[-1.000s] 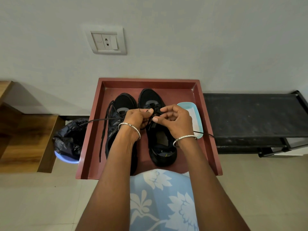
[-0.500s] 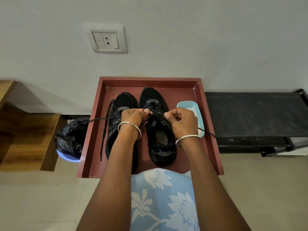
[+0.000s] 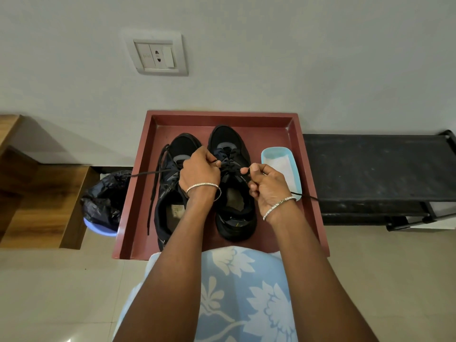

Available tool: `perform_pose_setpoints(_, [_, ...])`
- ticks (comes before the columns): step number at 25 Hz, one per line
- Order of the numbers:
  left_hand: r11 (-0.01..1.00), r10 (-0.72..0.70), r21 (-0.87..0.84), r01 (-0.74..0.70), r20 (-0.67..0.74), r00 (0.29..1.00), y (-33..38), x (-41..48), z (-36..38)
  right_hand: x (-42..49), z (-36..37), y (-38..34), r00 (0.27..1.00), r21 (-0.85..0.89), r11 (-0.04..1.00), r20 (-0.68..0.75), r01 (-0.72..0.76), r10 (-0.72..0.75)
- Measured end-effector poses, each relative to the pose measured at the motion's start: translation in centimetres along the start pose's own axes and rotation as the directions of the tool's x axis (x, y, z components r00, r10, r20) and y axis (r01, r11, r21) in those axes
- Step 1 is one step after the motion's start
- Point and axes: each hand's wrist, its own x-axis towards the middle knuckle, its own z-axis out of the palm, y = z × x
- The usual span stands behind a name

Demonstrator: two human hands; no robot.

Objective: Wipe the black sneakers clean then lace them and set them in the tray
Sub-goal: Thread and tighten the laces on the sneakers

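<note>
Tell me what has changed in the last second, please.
The right hand curled its fingers round the lace and drew to the right, away from the left hand, which grips the other end. The left sneaker, right sneaker, tray and blue dish stayed put.

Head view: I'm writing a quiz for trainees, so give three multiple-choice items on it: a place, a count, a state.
1. The light blue dish lies in the tray: A right of the sneakers; B left of them; C between them.
2. Sneakers in the tray: A one; B two; C three.
3. The lace of the right sneaker is: A untouched; B tied in a bow; C pinched by both hands.
Key: A, it sits beside the right sneaker; B, a pair stands side by side; C, left hand and right hand each grip it.
</note>
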Motion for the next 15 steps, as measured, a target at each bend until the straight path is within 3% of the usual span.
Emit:
perform_pose_setpoints(9, [0.998, 0.024, 0.064, -0.02, -0.06, 0.998, 0.5, -0.3, 0.5, 0.8, 0.1, 0.7, 0.994, -0.129, 0.991, -0.111, -0.028, 0.014])
perform_pose_setpoints(12, [0.996, 0.064, 0.056, -0.067, 0.05, 0.997, -0.3, 0.5, 0.0, 1.0, 0.5, 0.4, 0.992, -0.151, 0.988, -0.124, 0.017, -0.036])
perform_pose_setpoints(15, [0.959, 0.274, 0.011, -0.283, 0.217, 0.937, -1.6, 1.6, -1.4, 0.9, 0.2, 0.0, 0.992, -0.205, 0.977, -0.087, 0.067, -0.086])
